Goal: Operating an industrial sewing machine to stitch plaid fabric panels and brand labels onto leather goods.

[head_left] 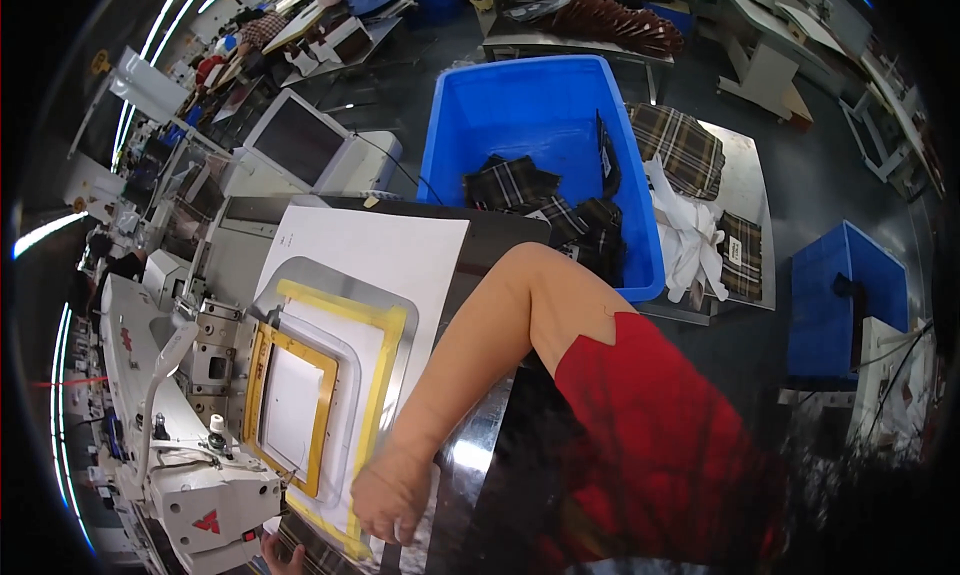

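Note:
My right hand (392,495) hangs over the near right edge of a sewing template with yellow tape borders (392,340). Its fingers curl downward, and whatever they may hold is hidden. At the lower edge, part of my left hand (282,555) shows, fingertips apart, beside a piece of dark plaid fabric (318,543) below the machine head. A yellow rectangular clamp frame (322,415) lies on the template, around a white inner area. The white sewing machine (215,510) stands at the left, its head close to my left hand.
A large white sheet (375,240) lies behind the template. Beyond stands a blue bin (532,75) with plaid pieces (512,183). Right of it, a metal table (745,160) carries plaid stacks and white strips (682,235). A monitor (297,140) and a second blue bin (835,305) stand farther off.

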Action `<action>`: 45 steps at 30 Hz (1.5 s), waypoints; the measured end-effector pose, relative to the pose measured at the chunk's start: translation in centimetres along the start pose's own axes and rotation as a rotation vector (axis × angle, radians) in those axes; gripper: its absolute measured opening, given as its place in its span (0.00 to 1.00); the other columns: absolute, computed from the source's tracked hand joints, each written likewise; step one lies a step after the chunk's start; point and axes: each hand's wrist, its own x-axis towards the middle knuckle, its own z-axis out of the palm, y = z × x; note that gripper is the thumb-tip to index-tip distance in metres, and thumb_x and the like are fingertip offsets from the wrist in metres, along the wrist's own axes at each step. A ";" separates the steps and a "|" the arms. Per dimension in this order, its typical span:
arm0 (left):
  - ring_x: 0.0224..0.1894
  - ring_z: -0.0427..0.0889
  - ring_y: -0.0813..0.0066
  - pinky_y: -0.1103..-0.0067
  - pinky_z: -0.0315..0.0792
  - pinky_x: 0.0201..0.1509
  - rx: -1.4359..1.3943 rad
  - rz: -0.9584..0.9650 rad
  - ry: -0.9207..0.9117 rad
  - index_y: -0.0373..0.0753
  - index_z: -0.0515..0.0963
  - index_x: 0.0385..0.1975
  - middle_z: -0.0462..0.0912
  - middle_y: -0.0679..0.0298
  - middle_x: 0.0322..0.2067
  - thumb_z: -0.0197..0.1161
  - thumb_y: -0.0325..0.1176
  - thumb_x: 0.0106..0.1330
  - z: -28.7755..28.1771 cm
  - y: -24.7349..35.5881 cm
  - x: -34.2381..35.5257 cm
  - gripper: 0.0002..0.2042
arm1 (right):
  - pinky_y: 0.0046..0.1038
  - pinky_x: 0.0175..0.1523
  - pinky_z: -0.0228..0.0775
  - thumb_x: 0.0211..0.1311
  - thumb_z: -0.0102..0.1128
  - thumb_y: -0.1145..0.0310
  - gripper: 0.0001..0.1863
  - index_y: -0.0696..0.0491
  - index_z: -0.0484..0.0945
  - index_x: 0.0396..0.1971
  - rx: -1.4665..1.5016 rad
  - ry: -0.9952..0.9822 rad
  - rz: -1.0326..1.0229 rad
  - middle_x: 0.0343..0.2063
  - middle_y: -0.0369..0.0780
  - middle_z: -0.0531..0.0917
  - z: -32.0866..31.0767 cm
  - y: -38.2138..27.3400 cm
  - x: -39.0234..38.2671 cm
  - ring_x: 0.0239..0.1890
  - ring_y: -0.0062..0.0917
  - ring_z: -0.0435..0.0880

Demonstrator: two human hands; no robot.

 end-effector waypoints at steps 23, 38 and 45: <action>0.53 0.75 0.71 0.77 0.68 0.58 -0.900 -1.050 0.366 0.31 0.74 0.53 0.79 0.60 0.49 0.66 0.30 0.56 -8.4 7.2 12.8 0.23 | 0.35 0.67 0.59 0.62 0.49 0.65 0.25 0.51 0.67 0.60 -0.707 -0.370 0.012 0.63 0.39 0.68 0.1 6.8 6.8 0.65 0.30 0.67; 0.38 0.82 0.54 0.69 0.74 0.44 -0.219 -0.855 0.361 0.32 0.78 0.41 0.82 0.49 0.34 0.63 0.32 0.59 -3.2 7.1 12.0 0.13 | 0.34 0.55 0.70 0.55 0.52 0.70 0.15 0.57 0.76 0.43 -0.185 -0.186 0.309 0.42 0.42 0.80 3.0 6.7 6.4 0.51 0.34 0.78; 0.45 0.80 0.59 0.71 0.73 0.49 -0.163 -0.780 0.334 0.35 0.77 0.46 0.83 0.55 0.41 0.63 0.37 0.63 -2.0 5.1 14.2 0.15 | 0.31 0.49 0.73 0.53 0.54 0.70 0.12 0.57 0.76 0.38 -0.216 -0.200 0.413 0.38 0.42 0.81 0.2 5.9 5.6 0.44 0.33 0.80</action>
